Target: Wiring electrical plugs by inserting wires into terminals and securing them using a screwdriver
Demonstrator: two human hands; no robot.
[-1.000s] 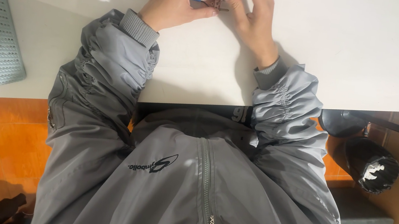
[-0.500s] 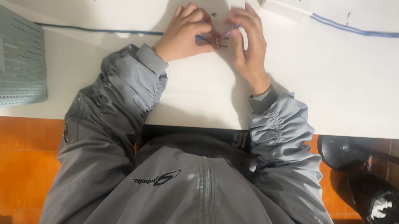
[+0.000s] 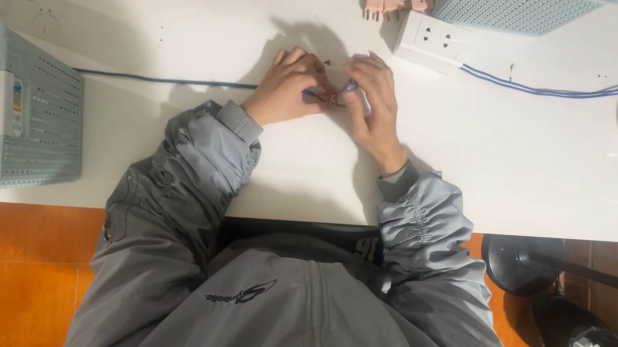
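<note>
Near the table's (image 3: 489,168) middle, left hand (image 3: 286,89) and right hand (image 3: 372,103) pinch the blue wire's (image 3: 164,80) stripped end; steady, close fingers would likely help.

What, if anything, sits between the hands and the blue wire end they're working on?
Nothing visible. The left hand and right hand both already pinch the blue wire end between their fingertips on the white table. The white power strip lies just beyond the hands, apart from them.
</note>
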